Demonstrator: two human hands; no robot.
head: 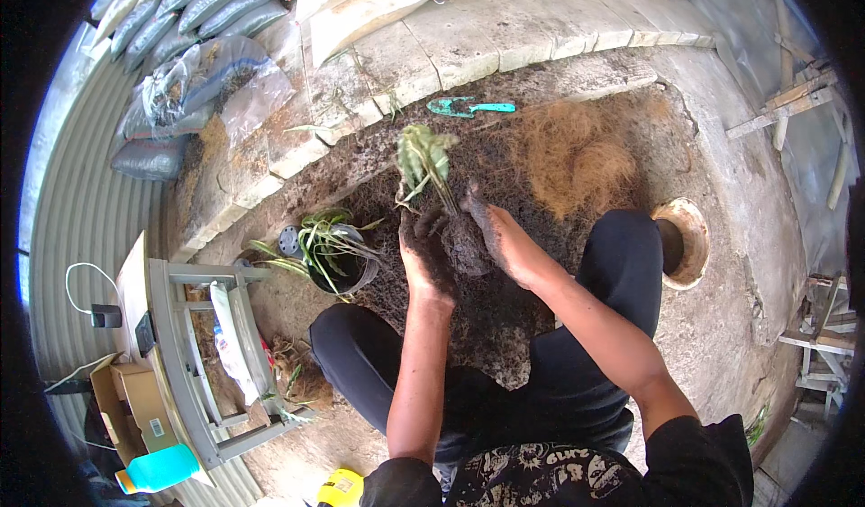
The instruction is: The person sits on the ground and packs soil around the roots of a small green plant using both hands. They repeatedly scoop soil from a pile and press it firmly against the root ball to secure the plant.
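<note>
A leafy green plant (424, 154), bare of any pot, stands tilted between my hands, its leaves pointing away from me. Dark soil clings to its root ball (465, 245). My left hand (427, 254), caked with soil, cups the ball's left side. Against its right side presses my right hand (501, 237), fingers stretched along the stem base. Beneath both hands spreads loose dark soil (500, 311). Beyond the plant lies a turquoise hand trowel (471, 107) with soil on its blade.
Left of me, a black plastic pot (361, 274) holds drooping plants (331, 243). Brown fibre (574, 156) is heaped at the far right, near a round pot (682, 243). A metal-framed table (196, 365) stands left. Stacked sacks (378, 14) line the raised concrete ledge (453, 34).
</note>
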